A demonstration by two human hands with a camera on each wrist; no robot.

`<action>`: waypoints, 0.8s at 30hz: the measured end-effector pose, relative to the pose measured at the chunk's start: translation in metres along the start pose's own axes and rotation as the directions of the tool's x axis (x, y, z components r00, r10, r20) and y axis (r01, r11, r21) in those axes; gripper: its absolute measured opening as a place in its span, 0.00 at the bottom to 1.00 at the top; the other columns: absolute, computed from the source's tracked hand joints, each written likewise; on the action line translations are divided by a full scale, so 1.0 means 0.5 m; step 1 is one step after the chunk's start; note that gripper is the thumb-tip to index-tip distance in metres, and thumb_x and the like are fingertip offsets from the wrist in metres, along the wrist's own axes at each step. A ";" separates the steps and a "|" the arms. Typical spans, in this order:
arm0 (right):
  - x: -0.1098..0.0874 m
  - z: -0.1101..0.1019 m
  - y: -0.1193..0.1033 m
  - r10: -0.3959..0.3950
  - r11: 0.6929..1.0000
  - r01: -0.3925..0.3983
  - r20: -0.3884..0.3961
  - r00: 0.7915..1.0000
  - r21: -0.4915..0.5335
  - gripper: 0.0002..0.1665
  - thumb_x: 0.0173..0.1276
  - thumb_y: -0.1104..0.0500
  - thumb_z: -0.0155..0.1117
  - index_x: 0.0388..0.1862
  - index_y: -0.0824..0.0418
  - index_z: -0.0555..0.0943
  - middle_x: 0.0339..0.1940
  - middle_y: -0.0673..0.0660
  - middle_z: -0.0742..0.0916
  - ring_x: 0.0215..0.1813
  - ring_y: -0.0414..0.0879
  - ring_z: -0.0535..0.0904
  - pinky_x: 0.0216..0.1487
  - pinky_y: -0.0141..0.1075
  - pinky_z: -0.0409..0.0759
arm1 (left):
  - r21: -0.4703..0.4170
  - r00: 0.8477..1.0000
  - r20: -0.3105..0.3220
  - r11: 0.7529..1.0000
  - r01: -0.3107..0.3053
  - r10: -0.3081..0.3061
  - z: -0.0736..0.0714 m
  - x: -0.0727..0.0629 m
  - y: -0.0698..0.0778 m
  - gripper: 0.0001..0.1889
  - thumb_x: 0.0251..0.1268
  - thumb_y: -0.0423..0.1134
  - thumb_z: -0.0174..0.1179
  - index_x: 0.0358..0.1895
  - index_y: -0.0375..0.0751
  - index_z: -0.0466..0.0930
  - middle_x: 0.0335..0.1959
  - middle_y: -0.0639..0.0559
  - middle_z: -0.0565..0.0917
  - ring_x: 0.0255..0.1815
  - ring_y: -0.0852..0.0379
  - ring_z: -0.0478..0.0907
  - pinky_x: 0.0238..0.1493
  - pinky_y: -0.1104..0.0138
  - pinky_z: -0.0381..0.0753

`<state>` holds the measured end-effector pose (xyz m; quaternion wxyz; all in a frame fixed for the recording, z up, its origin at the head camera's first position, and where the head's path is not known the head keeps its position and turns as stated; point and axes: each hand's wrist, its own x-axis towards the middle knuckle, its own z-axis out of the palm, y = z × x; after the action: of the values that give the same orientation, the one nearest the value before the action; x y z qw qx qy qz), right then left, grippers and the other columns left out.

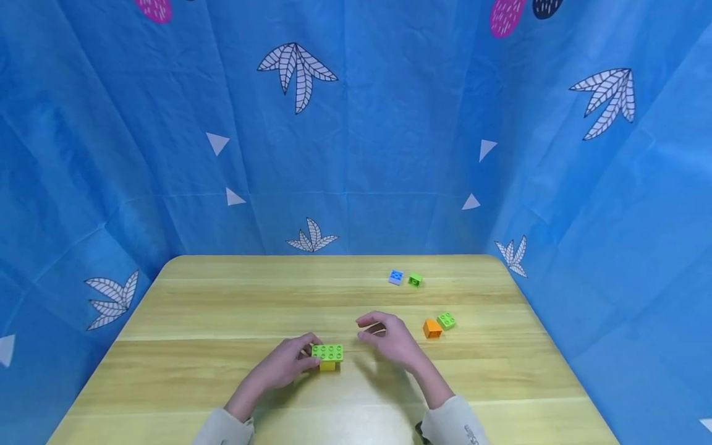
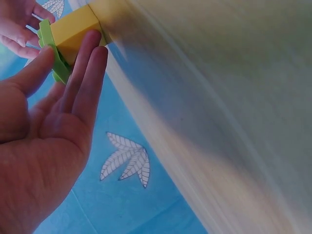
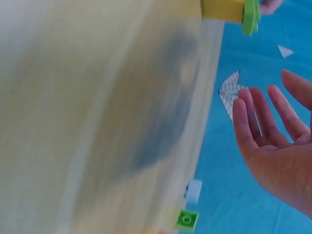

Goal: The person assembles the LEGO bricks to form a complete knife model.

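A flat green building brick point(image 1: 331, 352) with studs on top sits on a yellow block point(image 1: 328, 366) near the front middle of the table. My left hand point(image 1: 285, 363) grips this stack from its left side. In the left wrist view, the thumb lies at the edge of the green brick point(image 2: 59, 66), and fingers rest along the yellow block point(image 2: 75, 30). To the right of the stack and apart from it, my right hand point(image 1: 394, 342) hovers above the table with loosely bent fingers. Nothing is between those fingers in the right wrist view.
Right of my right hand lie an orange brick point(image 1: 432, 329) and a small green brick point(image 1: 446, 321). Farther back are a blue brick point(image 1: 395, 277) and another green brick point(image 1: 415, 280). Blue patterned cloth point(image 1: 356, 154) hangs around the wooden table point(image 1: 222, 296).
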<state>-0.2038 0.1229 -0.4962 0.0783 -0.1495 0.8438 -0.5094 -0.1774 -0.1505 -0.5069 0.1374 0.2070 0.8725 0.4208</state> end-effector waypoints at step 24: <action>-0.047 -0.219 0.090 0.167 0.986 -0.166 -0.337 0.927 0.031 0.23 0.77 0.61 0.63 0.68 0.67 0.77 0.66 0.66 0.82 0.66 0.57 0.78 0.66 0.37 0.80 | 0.003 1.000 -0.004 1.000 0.014 -0.014 -0.002 0.002 -0.005 0.16 0.73 0.38 0.64 0.59 0.36 0.78 0.43 0.46 0.86 0.42 0.55 0.83 0.40 0.68 0.82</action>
<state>-0.2208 0.2420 -0.4852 -0.0246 0.0123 0.8537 -0.5200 -0.1795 -0.1521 -0.5083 0.1385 0.2002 0.8748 0.4188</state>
